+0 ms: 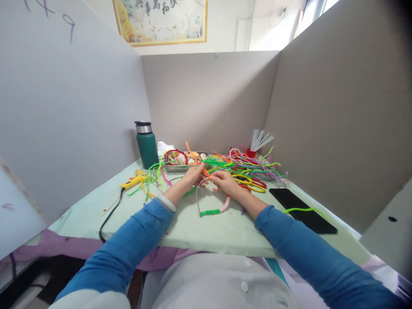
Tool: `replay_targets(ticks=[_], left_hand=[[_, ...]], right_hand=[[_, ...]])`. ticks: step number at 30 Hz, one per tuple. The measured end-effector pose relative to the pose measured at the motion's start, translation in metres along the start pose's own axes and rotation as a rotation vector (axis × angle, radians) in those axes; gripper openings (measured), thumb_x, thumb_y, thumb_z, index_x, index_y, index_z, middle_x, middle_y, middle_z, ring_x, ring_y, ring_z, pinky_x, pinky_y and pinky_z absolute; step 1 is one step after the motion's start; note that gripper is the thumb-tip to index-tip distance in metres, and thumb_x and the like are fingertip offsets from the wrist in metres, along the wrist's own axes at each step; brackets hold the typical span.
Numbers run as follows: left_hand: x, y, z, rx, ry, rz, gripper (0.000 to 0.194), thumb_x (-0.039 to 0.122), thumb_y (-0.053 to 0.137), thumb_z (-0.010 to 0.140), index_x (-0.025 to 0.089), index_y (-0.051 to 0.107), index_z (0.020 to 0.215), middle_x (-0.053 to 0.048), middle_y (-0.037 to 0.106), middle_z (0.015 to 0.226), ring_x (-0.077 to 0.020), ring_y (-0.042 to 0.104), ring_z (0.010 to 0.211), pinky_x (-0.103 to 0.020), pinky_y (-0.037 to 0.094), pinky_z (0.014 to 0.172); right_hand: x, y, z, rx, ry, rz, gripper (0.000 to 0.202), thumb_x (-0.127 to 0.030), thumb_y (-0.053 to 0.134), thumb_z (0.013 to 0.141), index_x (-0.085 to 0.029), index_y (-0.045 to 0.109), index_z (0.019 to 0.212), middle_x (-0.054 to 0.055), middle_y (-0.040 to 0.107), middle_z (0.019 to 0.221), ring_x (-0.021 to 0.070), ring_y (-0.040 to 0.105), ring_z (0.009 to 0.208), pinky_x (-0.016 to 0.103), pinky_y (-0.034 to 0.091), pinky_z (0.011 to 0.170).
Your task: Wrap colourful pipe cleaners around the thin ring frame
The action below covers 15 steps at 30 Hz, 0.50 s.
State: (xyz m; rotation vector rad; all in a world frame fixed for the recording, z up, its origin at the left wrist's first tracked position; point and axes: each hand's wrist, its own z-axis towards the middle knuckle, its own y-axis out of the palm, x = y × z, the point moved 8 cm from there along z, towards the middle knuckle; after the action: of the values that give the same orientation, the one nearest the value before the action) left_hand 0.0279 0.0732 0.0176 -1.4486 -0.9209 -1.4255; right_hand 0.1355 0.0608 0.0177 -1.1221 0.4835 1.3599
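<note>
Bench (225,234) covered in pale green, grey partitions on three sides. Worked piece: a thin grey curved hoop (197,198), held up over the middle of the bench between the two hands. Its near run is sleeved in fuzzy green (210,212), then fuzzy pink (225,204) toward the right; left stretch bare.

Left hand (193,177) closed on a fuzzy orange craft stem (189,149), its free end standing up toward the far side. Right hand (227,183) pinched on the hoop where the orange meets it. Hands close together; finger contact partly hidden.

Step in hand, my reading: fixing or winding orange onto the hoop. Next move seems to call for a steady pinch on the hoop and even tension on the stem, turns kept snug.

Far side: heap of multicoloured fuzzy stems (222,163), shallow metal tray (175,168) of small pieces. Left: yellow glue gun (131,183) with black cord, green metal bottle (147,150). Right: flat black slab (299,210).
</note>
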Motion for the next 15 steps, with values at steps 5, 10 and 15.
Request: replay_targets(ticks=[5, 10, 15], left_hand=[[0.007, 0.002, -0.001, -0.026, 0.146, 0.124, 0.039, 0.049, 0.061, 0.07, 0.01, 0.056, 0.072, -0.004, 0.061, 0.062, -0.0067, 0.05, 0.041, -0.021, 0.044, 0.043], [0.012, 0.002, -0.003, -0.012, 0.227, 0.156, 0.026, 0.035, 0.063, 0.071, 0.011, 0.056, 0.071, -0.002, 0.058, 0.061, -0.005, 0.049, 0.041, -0.019, 0.044, 0.043], [0.011, 0.002, -0.003, 0.0, 0.172, 0.131, 0.024, 0.033, 0.062, 0.072, 0.01, 0.058, 0.073, -0.003, 0.06, 0.063, -0.0048, 0.048, 0.041, -0.02, 0.045, 0.043]], right_hand=[[0.008, -0.006, 0.001, 0.066, 0.062, 0.036, 0.028, -0.043, 0.055, 0.071, -0.015, 0.054, 0.067, -0.006, 0.041, 0.05, 0.0055, 0.031, 0.042, 0.02, 0.023, 0.042], [0.011, -0.003, -0.001, 0.029, 0.121, 0.16, 0.032, -0.044, 0.05, 0.075, -0.017, 0.047, 0.059, -0.005, 0.042, 0.049, 0.0048, 0.03, 0.037, 0.021, 0.021, 0.037], [0.015, -0.002, 0.0, 0.029, 0.184, 0.199, 0.034, -0.047, 0.051, 0.074, -0.017, 0.047, 0.06, -0.004, 0.046, 0.05, 0.0049, 0.032, 0.035, 0.022, 0.022, 0.036]])
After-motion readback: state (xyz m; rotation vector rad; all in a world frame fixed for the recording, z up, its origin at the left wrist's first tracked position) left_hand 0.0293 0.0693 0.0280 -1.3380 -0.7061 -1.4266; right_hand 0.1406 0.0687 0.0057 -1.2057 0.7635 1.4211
